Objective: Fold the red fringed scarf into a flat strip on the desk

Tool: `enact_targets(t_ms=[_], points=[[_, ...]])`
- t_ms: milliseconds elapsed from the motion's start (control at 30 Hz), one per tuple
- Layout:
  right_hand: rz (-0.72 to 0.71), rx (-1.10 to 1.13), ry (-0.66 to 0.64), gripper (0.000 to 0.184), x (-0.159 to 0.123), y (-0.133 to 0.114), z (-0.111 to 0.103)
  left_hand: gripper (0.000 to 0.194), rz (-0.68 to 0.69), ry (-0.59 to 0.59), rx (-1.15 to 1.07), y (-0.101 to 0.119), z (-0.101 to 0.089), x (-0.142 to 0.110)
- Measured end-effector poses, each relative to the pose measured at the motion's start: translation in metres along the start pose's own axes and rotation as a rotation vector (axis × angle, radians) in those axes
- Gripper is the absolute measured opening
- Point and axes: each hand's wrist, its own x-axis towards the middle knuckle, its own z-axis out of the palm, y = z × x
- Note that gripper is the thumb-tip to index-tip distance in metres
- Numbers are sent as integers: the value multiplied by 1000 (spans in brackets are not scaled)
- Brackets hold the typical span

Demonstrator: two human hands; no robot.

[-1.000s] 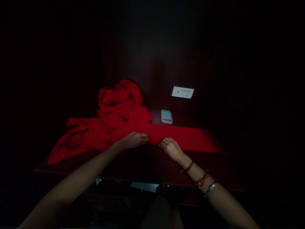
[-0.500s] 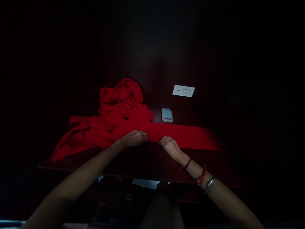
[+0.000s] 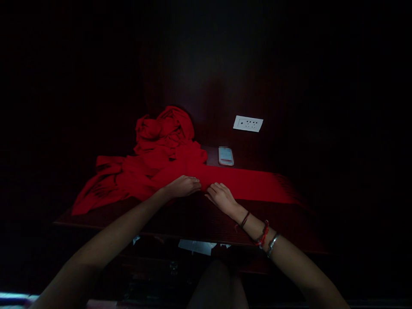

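A red fringed scarf [image 3: 247, 183] lies folded into a flat band across the right part of the dark wooden table, its fringe at the right end. My left hand [image 3: 185, 186] is closed on the band's near edge, fingers curled into the cloth. Close beside it, my right hand [image 3: 222, 197] also grips that near edge, fingers bent and fingertips toward the left hand. Both thumbs are largely hidden. To the left, more red cloth [image 3: 167, 146] sits in a crumpled heap, with fringe hanging toward the front left.
Behind the band lies a small pale rectangular object [image 3: 225, 156], its face blurred. A white wall socket [image 3: 248, 123] is set in the dark back panel. The table's front edge [image 3: 154, 235] runs before me, with white papers [image 3: 197, 246] on a level beneath it.
My right hand has slid left along the scarf's near edge, closer to my left hand. My left hand has hardly moved.
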Motion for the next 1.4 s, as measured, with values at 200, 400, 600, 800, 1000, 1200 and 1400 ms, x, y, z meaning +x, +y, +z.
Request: enact_targets(t_ms=[200,400,600,800,1000,1200,1400], points=[[39,5,3,20,4,-3,8,24,3,18,-20,-3,1,-1],[43,7,-7,20,3,-2,7,27,2,18,-47,-4,2,-1],[64,56,18,20,4,-3,4,25,-8,23,-41,-4,3,-2],[63,82,-4,22,7,-4,4,21,-31,-11,-56,-2,-2,-4],[91,98,2,21,7,-3,9,14,-51,-38,26,-9,-16,-24],[89,89,-8,19,5,-2,5,13,-212,-5,151,-14,-24,-48],[72,116,63,36,26,-29,-7,15,-313,-2,128,-9,-29,-42]])
